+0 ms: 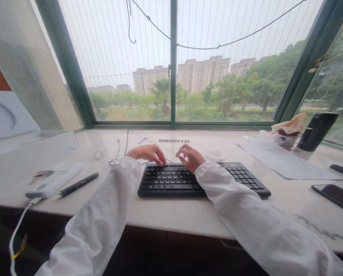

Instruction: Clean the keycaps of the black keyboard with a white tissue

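Observation:
A black keyboard (171,187) with a number pad lies flat on the white marble-like sill. My left hand (148,153) reaches over its upper left, fingers and thumb pinched together at the top row of keys. A tiny dark spot shows at those fingertips, too small to name. Above the middle of the same keyboard is my right hand (192,158), its fingers curved and the thumb and index finger slightly apart, with nothing visible between them. Some letter keys have a pale, uneven look. Behind the keyboard, small dark pieces (173,140) stand in a neat row.
At left are a black pen (78,184), a white power bank (56,180) with a cable, and a white box (30,161). On the right lie printed paper (286,161) and a phone (336,196); a black tumbler (317,131) stands near the window.

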A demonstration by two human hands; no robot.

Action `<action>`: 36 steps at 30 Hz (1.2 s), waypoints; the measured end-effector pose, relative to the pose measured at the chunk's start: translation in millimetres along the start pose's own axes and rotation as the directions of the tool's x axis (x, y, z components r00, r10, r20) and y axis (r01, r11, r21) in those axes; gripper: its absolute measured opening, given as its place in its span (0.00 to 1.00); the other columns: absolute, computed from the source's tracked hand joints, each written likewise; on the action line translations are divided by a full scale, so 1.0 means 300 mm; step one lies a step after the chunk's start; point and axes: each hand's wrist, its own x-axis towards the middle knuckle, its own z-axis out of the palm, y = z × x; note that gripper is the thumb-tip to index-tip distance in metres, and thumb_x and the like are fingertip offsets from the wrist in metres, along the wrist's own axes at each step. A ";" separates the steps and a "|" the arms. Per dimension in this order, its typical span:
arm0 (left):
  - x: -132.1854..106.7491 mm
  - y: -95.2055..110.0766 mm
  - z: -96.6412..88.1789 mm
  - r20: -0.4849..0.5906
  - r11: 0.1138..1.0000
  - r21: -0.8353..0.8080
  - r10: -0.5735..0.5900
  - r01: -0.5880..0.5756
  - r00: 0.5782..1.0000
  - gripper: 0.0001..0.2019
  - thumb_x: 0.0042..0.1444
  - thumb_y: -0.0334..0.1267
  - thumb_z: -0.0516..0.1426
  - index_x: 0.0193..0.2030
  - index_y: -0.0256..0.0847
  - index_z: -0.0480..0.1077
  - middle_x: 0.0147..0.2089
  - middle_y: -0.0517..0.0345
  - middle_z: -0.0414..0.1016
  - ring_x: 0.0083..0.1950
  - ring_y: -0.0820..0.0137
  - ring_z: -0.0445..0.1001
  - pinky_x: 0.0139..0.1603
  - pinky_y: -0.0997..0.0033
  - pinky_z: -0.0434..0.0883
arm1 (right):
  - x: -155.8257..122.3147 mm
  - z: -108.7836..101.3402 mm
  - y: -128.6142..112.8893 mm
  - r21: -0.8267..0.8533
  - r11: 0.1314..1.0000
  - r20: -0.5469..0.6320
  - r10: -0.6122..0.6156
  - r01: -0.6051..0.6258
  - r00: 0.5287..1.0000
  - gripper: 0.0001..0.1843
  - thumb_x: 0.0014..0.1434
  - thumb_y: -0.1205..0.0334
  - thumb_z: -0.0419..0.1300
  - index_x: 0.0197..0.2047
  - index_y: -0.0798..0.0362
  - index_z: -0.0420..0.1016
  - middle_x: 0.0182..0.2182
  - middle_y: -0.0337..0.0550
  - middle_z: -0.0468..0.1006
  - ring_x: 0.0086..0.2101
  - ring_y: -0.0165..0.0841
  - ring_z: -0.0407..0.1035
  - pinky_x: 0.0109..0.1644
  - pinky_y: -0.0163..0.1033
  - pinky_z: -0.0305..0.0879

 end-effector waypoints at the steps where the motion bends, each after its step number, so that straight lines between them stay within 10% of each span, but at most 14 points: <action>1: 0.004 -0.007 0.001 0.006 1.000 0.003 0.007 -0.007 1.000 0.16 0.41 0.43 0.67 0.39 0.45 0.81 0.41 0.56 0.82 0.36 0.69 0.74 0.32 0.75 0.64 | 0.000 -0.001 0.000 0.001 1.000 0.002 -0.001 0.001 1.000 0.06 0.60 0.67 0.58 0.37 0.49 0.76 0.44 0.41 0.72 0.31 0.27 0.68 0.36 0.35 0.63; 36: 0.016 -0.010 0.008 -0.012 0.998 0.065 0.028 -0.027 1.000 0.13 0.39 0.40 0.67 0.36 0.48 0.82 0.38 0.60 0.82 0.39 0.66 0.76 0.39 0.73 0.67 | -0.003 0.015 0.008 0.005 0.999 0.010 -0.049 0.049 0.999 0.08 0.59 0.69 0.58 0.37 0.48 0.77 0.40 0.40 0.74 0.30 0.27 0.67 0.37 0.35 0.61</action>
